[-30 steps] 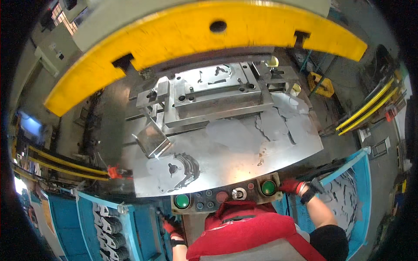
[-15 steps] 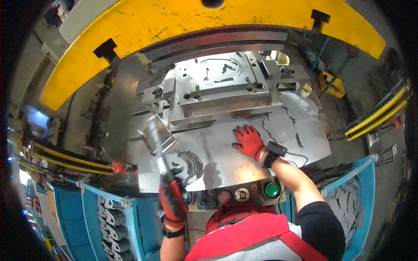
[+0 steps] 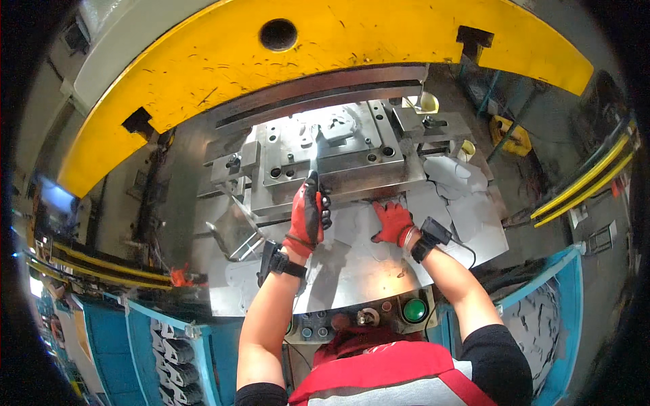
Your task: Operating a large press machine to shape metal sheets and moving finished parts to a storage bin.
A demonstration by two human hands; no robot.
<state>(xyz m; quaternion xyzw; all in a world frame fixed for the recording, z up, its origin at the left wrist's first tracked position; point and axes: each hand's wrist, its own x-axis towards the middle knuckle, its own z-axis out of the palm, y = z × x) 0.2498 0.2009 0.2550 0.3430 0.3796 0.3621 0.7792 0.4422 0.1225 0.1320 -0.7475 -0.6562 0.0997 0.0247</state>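
Note:
My left hand (image 3: 308,216), in a red glove, is closed around a thin metal rod tool (image 3: 313,154) that points into the press die (image 3: 359,159). The rod's tip lies close to a pale stamped metal part (image 3: 336,126) on top of the die. My right hand (image 3: 393,222), also in a red glove, rests palm down with fingers spread on the steel table plate (image 3: 352,274), just in front of the die's front edge. It holds nothing. Both wrists wear black bands.
A yellow press frame (image 3: 338,34) arches over the die. Flat grey blanks (image 3: 460,196) lie at the table's right. A metal chute (image 3: 233,230) sits at the left. A control panel with a green button (image 3: 414,310) fronts the table. Blue bins (image 3: 169,352) (image 3: 542,325) stand either side.
My hands left the table's front edge. The left hand with the rod went forward to the die, and the right hand slid a little toward the die's front.

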